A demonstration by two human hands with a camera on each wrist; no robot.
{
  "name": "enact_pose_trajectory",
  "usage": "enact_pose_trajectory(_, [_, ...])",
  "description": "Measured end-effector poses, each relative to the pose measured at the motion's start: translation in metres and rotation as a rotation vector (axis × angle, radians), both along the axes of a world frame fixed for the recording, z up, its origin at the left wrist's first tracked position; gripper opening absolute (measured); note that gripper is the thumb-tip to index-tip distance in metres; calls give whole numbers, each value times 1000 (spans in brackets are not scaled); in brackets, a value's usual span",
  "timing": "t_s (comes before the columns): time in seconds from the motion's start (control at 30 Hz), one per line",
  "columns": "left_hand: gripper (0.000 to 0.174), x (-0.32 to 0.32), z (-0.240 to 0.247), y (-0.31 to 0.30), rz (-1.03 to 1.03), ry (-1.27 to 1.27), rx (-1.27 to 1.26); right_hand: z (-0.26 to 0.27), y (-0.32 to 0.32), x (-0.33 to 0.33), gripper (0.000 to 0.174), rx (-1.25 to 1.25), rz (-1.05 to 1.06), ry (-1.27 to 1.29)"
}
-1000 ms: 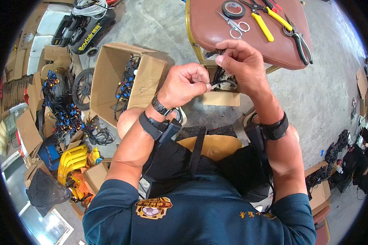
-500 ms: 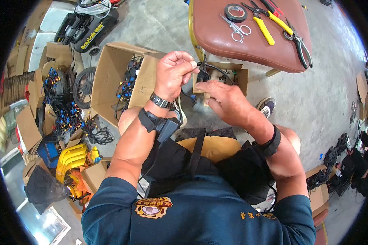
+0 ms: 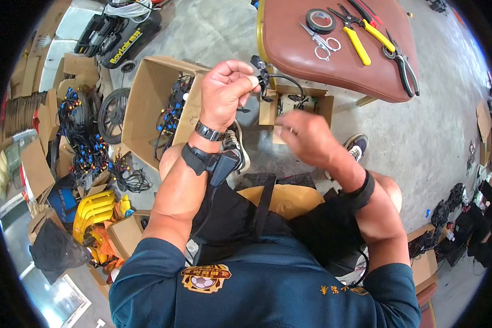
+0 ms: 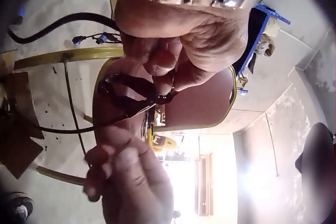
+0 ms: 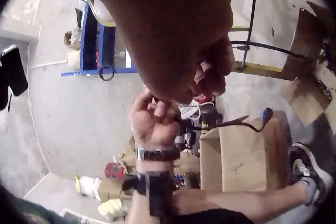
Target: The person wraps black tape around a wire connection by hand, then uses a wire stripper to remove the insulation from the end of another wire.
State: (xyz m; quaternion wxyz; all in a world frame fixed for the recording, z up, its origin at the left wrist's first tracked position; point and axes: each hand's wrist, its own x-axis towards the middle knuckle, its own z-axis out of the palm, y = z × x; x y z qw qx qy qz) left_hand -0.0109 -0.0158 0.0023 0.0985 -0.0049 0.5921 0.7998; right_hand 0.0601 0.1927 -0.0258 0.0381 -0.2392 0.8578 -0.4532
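Observation:
The left hand (image 3: pixel 221 95) pinches a black cable (image 3: pixel 263 79) between thumb and fingers, at the front left of the chair seat. In the left wrist view, the black cable (image 4: pixel 126 90) shows a dark loop and a knotted spot right at the fingertips. One length curves right and down toward a small cardboard box (image 3: pixel 325 106). A tail with a blue connector (image 5: pixel 266 113) hangs from it in the right wrist view. The right hand (image 3: pixel 309 136), blurred, is apart from the left, near the box, its fingers loosely bent with nothing visible in them.
On the brown chair seat (image 3: pixel 290 49) lie black tape (image 3: pixel 320 21), folding scissors (image 3: pixel 321 45), yellow-handled pliers (image 3: pixel 356 46) and dark-handled pliers (image 3: pixel 403 71). A large cardboard box (image 3: pixel 142 109) of cables stands at the left, near a cable heap (image 3: pixel 87 136) and an air compressor (image 3: pixel 117 46).
The right hand has come down from beside the chair edge, away from the left hand. The left hand has moved up and slightly left with the cable, and more of the cable now shows.

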Motion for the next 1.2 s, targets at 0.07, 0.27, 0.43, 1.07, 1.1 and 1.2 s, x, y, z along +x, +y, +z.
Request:
enact_pose_trajectory(0.07, [15,3,1,4,-31,12,-35,17,2,-15,24,-167,-93,-155])
enact_pose_trajectory(0.27, [15,15,1,18,-91,-10,-119,19,-2,-32,14,-169,-207,-254])
enact_pose_trajectory(0.43, [12,4,-2,8,5,-36,24,4,2,-19,22,-177,-23,-21])
enact_pose_trajectory(1.07, [17,27,19,18,-363,105,-281,39,33,-50,53,-241,111,-717])
enact_pose_trajectory(1.1, [16,28,18,19,-361,127,-280,44,31,-50,51,-292,131,-777])
enact_pose_trajectory(1.2, [17,31,14,22,-357,143,-275,33,25,-48,42,-479,78,-862])
